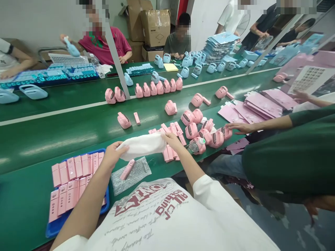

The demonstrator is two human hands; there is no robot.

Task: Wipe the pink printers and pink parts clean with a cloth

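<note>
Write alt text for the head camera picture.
The wearer's left hand and right hand hold a white cloth-like piece between them over a green table; a blue tray of pink parts lies left, rounded pink housings right.

Glossy Plastic on a Smooth Green Tabletop

The tabletop (pixel 65 120) looks smooth and glossy, with pale reflections. The rounded pink housings (pixel 191 130) look like shiny hard plastic, as do the flat pink pieces (pixel 63 172). The blue tray (pixel 108 205) appears plastic too. Between the hands, the white sheet (pixel 143 144) looks soft, matt and cloth-like. The silvery pouch (pixel 142 170) seems thin, crinkled plastic. The brown boxes (pixel 156 28) look like matt cardboard.
</note>
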